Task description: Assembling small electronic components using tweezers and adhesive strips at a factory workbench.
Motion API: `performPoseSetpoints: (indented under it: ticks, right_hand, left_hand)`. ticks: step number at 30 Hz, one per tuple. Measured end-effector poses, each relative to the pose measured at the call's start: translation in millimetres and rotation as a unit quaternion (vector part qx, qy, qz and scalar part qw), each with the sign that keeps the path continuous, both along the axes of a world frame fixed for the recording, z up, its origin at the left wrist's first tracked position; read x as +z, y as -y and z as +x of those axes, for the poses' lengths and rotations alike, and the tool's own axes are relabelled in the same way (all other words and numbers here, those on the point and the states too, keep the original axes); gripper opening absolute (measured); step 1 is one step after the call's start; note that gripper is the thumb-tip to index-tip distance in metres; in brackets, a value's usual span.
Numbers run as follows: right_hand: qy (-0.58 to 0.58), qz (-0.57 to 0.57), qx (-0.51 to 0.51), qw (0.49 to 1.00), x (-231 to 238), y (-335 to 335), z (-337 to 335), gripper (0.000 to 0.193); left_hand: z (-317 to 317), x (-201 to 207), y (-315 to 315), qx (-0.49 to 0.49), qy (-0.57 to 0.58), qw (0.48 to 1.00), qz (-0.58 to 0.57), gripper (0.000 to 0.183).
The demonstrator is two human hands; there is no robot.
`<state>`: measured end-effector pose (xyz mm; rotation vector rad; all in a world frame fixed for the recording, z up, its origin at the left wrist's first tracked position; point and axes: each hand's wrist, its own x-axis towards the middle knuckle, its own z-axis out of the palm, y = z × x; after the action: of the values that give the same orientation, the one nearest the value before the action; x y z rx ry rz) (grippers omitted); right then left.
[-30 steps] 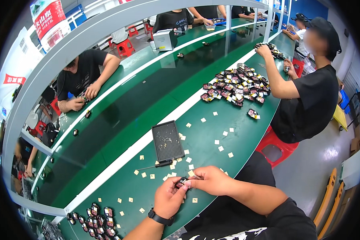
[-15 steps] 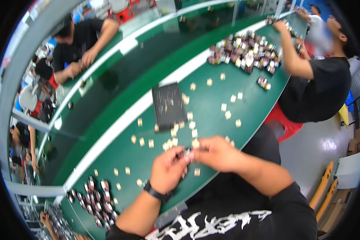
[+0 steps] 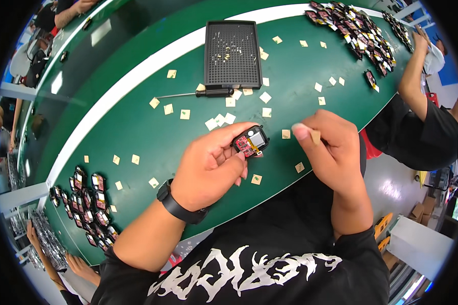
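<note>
My left hand (image 3: pixel 204 165) grips a small black electronic device (image 3: pixel 250 142) by its edge. Its casing lies open, showing a red circuit board, a silvery block and a strip of yellow tape. My right hand (image 3: pixel 333 147) is held off to the right, apart from the device. Between its thumb and curled fingers is a small beige paper square (image 3: pixel 316 136). Similar paper squares (image 3: pixel 286 134) are scattered over the green table (image 3: pixel 188 147) around both hands, some with a green mark.
Beyond my hands lie a black perforated tray (image 3: pixel 233 81) with tiny screw-like pieces and a screwdriver (image 3: pixel 188 94). Similar devices form a cluster (image 3: pixel 89 203) at left and a large heap (image 3: pixel 359 35) at far right. A co-worker (image 3: pixel 417 122) sits to the right.
My right hand has drawn away to the right from the device and now has a paper square in it. The left hand still holds the device. The whole view has shifted.
</note>
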<state>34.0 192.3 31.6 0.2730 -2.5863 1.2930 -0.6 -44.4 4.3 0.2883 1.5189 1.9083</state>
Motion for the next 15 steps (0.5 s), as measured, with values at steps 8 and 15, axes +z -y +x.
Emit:
performPoseSetpoints:
  ticks: [8,15]
  right_hand:
    - [0.084,0.091,0.054,0.991,8,2,-3,0.026]
    - [0.009,0.069,0.066,0.995,-5,-2,-4,0.026]
  left_hand:
    - [0,2,-3,0.004,-0.013,1.0,-0.012,0.051]
    - [-3,4,-4,0.001,0.018,1.0,-0.008,0.053]
